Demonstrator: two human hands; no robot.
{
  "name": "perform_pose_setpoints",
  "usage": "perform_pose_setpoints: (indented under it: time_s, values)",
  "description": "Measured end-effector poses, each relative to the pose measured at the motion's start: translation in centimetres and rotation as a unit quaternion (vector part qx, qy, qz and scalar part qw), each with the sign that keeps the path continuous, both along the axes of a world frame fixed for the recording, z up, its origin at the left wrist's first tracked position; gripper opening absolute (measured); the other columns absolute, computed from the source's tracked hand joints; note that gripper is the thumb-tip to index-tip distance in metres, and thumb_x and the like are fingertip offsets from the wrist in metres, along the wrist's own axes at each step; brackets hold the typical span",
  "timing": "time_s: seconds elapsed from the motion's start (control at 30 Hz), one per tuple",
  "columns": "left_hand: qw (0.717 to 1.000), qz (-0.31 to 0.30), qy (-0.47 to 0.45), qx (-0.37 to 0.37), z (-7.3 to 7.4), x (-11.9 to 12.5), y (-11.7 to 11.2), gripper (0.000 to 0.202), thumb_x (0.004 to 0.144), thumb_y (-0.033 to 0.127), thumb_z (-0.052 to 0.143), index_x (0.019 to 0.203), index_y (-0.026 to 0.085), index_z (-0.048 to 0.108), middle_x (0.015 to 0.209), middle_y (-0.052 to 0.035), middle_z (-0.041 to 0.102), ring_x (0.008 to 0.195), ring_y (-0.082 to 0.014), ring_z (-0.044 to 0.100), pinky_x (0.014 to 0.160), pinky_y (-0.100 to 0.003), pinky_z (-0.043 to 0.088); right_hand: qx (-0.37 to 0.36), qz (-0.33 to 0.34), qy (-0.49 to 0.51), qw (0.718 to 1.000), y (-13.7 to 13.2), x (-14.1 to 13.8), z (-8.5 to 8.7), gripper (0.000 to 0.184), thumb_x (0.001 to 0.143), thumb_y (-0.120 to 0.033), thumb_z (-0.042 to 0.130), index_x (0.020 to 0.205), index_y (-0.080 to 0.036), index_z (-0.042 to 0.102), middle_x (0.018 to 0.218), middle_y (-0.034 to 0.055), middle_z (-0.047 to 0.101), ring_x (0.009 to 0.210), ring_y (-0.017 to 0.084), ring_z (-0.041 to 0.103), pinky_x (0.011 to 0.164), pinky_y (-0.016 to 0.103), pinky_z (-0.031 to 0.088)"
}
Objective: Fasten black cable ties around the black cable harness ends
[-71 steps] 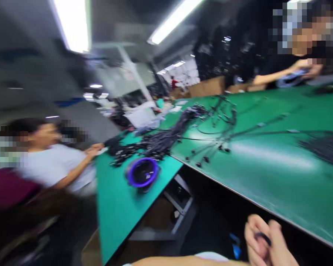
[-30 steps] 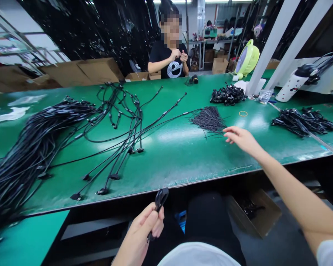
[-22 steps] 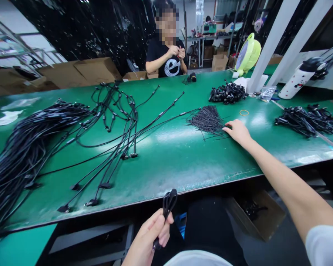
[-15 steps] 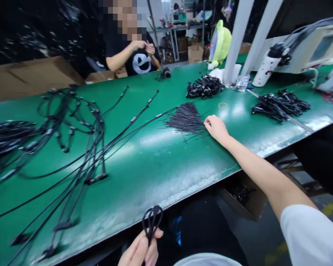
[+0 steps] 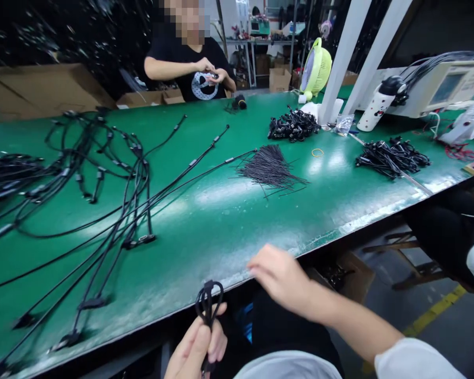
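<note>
Nearest the camera, below the worktop (image 5: 229,231) edge, the left hand (image 5: 195,347) pinches a small coiled black cable (image 5: 208,302) between its fingers, the loops standing up above the fingertips. The coil looks light, limp and springy, so I judge it best held at the gathered waist where the strands cross. The right hand (image 5: 280,276) hovers just beside it over the worktop edge, blurred; whether its fingers pinch anything I cannot tell. Under the worktop a cardboard box (image 5: 345,273) holds dark coils. Farther out lie long cable harnesses (image 5: 130,195), a fan of cable ties (image 5: 270,168) and piles of bundled cables (image 5: 391,157). Opposite, another person's hands (image 5: 211,71) work together.
</note>
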State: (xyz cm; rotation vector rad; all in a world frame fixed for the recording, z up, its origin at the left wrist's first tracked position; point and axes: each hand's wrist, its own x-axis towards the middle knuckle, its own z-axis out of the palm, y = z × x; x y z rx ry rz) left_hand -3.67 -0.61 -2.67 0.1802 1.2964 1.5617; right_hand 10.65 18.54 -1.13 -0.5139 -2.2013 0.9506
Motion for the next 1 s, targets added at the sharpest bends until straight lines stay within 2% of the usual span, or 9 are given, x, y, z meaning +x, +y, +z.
perform_pose_setpoints:
  time_s: [0.07, 0.17, 0.33, 0.4, 0.5, 0.6, 0.7, 0.9, 1.0]
  values:
    - [1.000, 0.011, 0.010, -0.004, 0.0, 0.3, -0.4, 0.049, 0.080, 0.048, 0.076, 0.116, 0.018, 0.060, 0.057, 0.0062, 0.041, 0.045, -0.0047, 0.033, 0.047, -0.018, 0.029, -0.067, 0.056, -0.001, 0.996, -5.4, -1.3, -1.4, 0.019, 0.101, -0.025, 0.048, 0.099, -0.017, 0.065, 0.091, 0.0055, 0.062, 0.084, 0.016, 0.058, 0.078, 0.026, 0.047]
    - [1.000, 0.006, 0.006, -0.006, 0.0, 0.2, -0.7, 0.058, 0.082, 0.048, 0.073, 0.129, 0.021, 0.054, 0.056, 0.0076, 0.040, 0.045, -0.0049, 0.032, 0.047, -0.018, 0.029, -0.075, 0.072, -0.009, 0.994, -8.8, -2.9, -2.4, 0.021, 0.101, -0.025, 0.046, 0.098, -0.016, 0.065, 0.091, 0.0062, 0.061, 0.083, 0.016, 0.058, 0.077, 0.025, 0.049]
    - [0.999, -0.001, 0.035, 0.032, 1.8, 1.1, -2.1, 0.043, 0.091, 0.044, 0.062, 0.118, 0.010, 0.065, 0.055, 0.0069, 0.038, 0.051, -0.0070, 0.036, 0.052, -0.019, 0.034, 0.078, 0.129, -0.090, 0.984, -9.9, -1.9, -0.7, 0.031, 0.104, -0.022, 0.034, 0.105, -0.013, 0.064, 0.093, 0.0113, 0.063, 0.089, 0.020, 0.060, 0.082, 0.031, 0.049]
    - [0.995, -0.010, 0.088, 0.053, 2.4, 0.8, -2.5, 0.040, 0.092, 0.038, 0.057, 0.115, 0.007, 0.068, 0.055, 0.0065, 0.044, 0.052, -0.0070, 0.040, 0.053, -0.020, 0.035, 0.181, 0.157, -0.143, 0.960, -9.5, -1.6, -0.2, 0.027, 0.102, -0.019, 0.039, 0.107, -0.015, 0.066, 0.090, 0.0116, 0.064, 0.084, 0.021, 0.060, 0.081, 0.035, 0.048]
    - [0.983, -0.010, 0.181, 0.014, 2.2, -0.6, -3.2, 0.044, 0.091, 0.030, 0.041, 0.108, 0.000, 0.069, 0.056, 0.0065, 0.050, 0.056, -0.0073, 0.046, 0.058, -0.026, 0.035, 0.299, 0.235, -0.095, 0.920, -8.0, -2.7, -0.4, 0.033, 0.098, -0.012, 0.049, 0.128, -0.020, 0.060, 0.107, 0.0123, 0.067, 0.095, 0.023, 0.063, 0.090, 0.039, 0.047]
    - [0.979, -0.004, 0.204, -0.013, 2.2, -0.9, -4.5, 0.048, 0.087, 0.033, 0.037, 0.095, -0.001, 0.070, 0.054, 0.0086, 0.046, 0.056, -0.0067, 0.043, 0.057, -0.032, 0.033, 0.309, 0.372, -0.073, 0.872, -7.5, -3.7, -0.1, 0.053, 0.096, -0.007, 0.049, 0.146, -0.024, 0.044, 0.135, 0.0087, 0.057, 0.126, 0.025, 0.053, 0.108, 0.043, 0.040]
    - [0.978, -0.047, 0.205, -0.006, 2.2, -0.6, -5.7, 0.049, 0.088, 0.034, 0.035, 0.085, -0.003, 0.068, 0.051, 0.0093, 0.041, 0.055, -0.0059, 0.041, 0.055, -0.029, 0.033, 0.284, 0.455, -0.101, 0.838, -8.3, -3.9, 1.0, 0.050, 0.096, -0.004, 0.042, 0.144, -0.017, 0.044, 0.141, 0.0120, 0.052, 0.137, 0.028, 0.042, 0.115, 0.049, 0.036]
    - [0.987, -0.124, 0.097, 0.034, 0.6, -1.7, -6.7, 0.032, 0.091, 0.040, 0.057, 0.078, 0.011, 0.063, 0.054, 0.0051, 0.042, 0.051, -0.0072, 0.037, 0.052, -0.020, 0.031, 0.334, 0.432, -0.127, 0.828, -10.0, -4.5, 3.3, 0.034, 0.097, -0.006, 0.036, 0.121, -0.016, 0.058, 0.128, 0.0152, 0.059, 0.121, 0.027, 0.055, 0.097, 0.044, 0.049]
    - [0.992, -0.123, 0.021, 0.023, 0.3, -1.7, -6.7, 0.034, 0.086, 0.046, 0.065, 0.078, 0.013, 0.059, 0.056, 0.0049, 0.039, 0.052, -0.0073, 0.031, 0.051, -0.021, 0.027, 0.447, 0.403, -0.141, 0.786, -10.4, -4.6, 4.1, 0.031, 0.099, -0.008, 0.033, 0.108, -0.018, 0.061, 0.115, 0.0118, 0.064, 0.109, 0.024, 0.057, 0.091, 0.040, 0.049]
